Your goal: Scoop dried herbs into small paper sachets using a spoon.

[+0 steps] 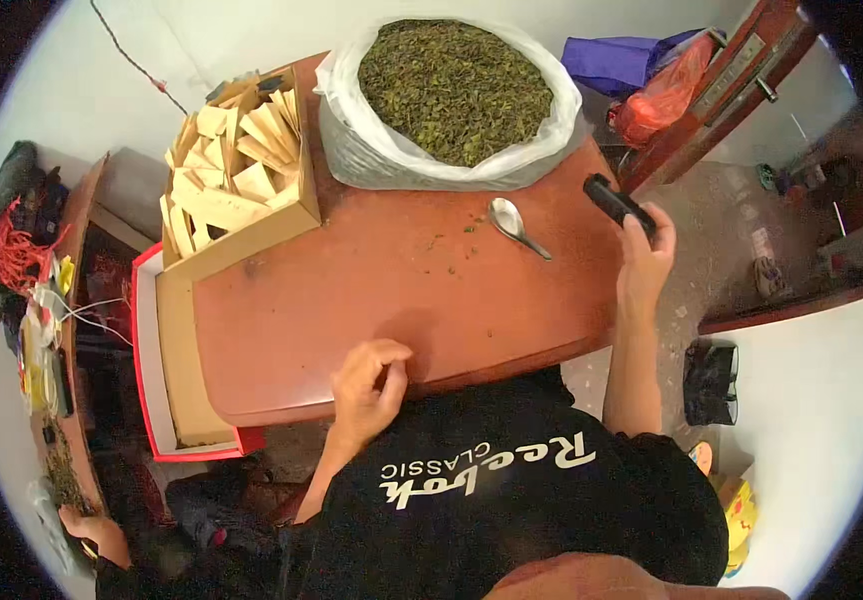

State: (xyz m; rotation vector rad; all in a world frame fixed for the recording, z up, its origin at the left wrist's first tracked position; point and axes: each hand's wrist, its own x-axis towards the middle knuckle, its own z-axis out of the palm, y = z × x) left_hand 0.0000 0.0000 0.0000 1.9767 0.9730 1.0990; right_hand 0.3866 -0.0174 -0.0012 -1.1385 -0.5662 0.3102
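My right hand [646, 250] is closed round a black oblong object [613, 203], holding it up by the table's right edge; its exact kind does not show. Over the near edge of the reddish-brown table [401, 285], my left hand [369, 390] is loosely closed, fingers curled toward the thumb, with nothing visible in it. A metal spoon [513, 225] lies on the tabletop left of the black object, with scattered leaf bits beside it. Behind it stands a big open plastic bag [346, 150] full of dried green leaves [456, 90].
A cardboard box [251, 237] of folded tan paper packets [236, 165] stands at the back left. Next to it is a red-rimmed open box [146, 350]. Another person's hand [96, 530] is over a cluttered side table [81, 440]. Purple and red bags [651, 100] lie back right.
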